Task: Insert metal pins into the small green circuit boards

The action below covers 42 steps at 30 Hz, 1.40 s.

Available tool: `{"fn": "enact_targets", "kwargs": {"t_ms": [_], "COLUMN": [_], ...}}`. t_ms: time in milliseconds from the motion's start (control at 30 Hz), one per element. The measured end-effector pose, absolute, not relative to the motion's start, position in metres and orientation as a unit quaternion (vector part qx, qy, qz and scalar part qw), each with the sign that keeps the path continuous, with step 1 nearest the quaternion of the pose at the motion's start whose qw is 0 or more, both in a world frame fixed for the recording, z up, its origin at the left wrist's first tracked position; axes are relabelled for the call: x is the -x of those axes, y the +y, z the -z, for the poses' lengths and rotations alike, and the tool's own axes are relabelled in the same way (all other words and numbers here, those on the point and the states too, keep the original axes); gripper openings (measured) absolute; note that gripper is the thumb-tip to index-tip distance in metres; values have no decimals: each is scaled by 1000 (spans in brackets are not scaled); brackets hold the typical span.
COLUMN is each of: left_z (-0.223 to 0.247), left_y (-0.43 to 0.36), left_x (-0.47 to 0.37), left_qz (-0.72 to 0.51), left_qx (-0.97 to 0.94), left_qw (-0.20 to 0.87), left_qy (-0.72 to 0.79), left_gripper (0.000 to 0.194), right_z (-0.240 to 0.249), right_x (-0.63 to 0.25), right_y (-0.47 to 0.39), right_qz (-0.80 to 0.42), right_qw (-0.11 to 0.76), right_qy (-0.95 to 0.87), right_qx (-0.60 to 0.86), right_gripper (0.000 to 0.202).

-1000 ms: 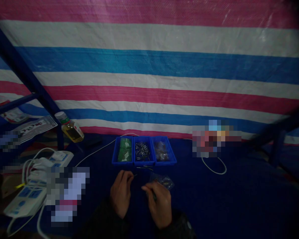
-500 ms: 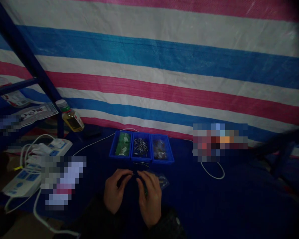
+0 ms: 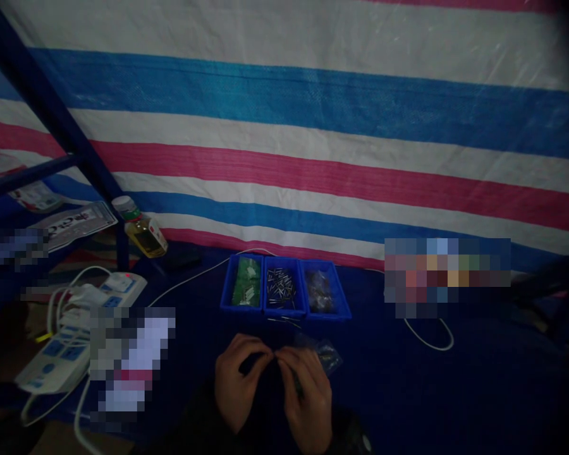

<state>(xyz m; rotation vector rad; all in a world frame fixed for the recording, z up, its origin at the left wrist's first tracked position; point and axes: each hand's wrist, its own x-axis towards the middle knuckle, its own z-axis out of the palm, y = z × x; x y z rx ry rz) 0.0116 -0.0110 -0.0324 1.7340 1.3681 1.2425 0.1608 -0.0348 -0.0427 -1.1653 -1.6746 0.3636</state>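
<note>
My left hand (image 3: 241, 382) is closed in a pinch, its fingertips meeting those of my right hand (image 3: 307, 395) low in the middle. What the left fingertips hold is too small to make out. My right hand is closed too, with something small and green partly showing under its curled fingers. A clear plastic bag (image 3: 329, 355) lies just behind the right hand. Beyond the hands stand three blue bins: the left one (image 3: 225, 300) with green packets, the middle one (image 3: 284, 311) with metal pins, the right one (image 3: 344, 306) with brownish bags. Several thin pins (image 3: 284, 320) lie before them.
On the left are a white power strip (image 3: 42, 370) with cables, a blurred-out item (image 3: 145, 354) and a bottle (image 3: 146, 237) of yellow liquid. A white cable loop (image 3: 436, 346) lies at the right. Striped sheeting (image 3: 313, 164) hangs behind the blue table (image 3: 408, 404).
The camera view has shifted, so the bins and table items appear further right and slightly lower. My two hands have come together until the fingertips meet.
</note>
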Motion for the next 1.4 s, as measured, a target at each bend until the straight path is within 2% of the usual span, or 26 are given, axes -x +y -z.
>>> {"fn": "enact_targets", "kwargs": {"t_ms": [267,567,733,933,1200,1400], "left_z": [35,30,30,28,29,28], "left_y": [-10,-10,-12,-13,-16,-18], "left_x": [-9,-9,-9,-11,-12,-14], "left_qz": [-492,-477,-485,-473,-452,-436], "left_qx": [-627,-677,-664,-650,-664,-686], "left_qw": [366,319,327,345,357,332], "left_qy": [482,461,465,486,477,478], "left_gripper": [5,8,10,13,21,33], "right_z": [46,50,51,49,48,46], "right_x": [-163,-166,-166,-165,-160,-159], "right_y": [-29,-29,-31,-33,-33,-33], "right_qz": [-169,-168,-137,-121,-110,-91], "right_qw": [457,470,503,500,482,446], "right_qy": [-709,-714,-708,-706,-709,-739], "right_qx": [511,490,476,486,503,496], "right_gripper": [23,22,21,24,22,29]}}
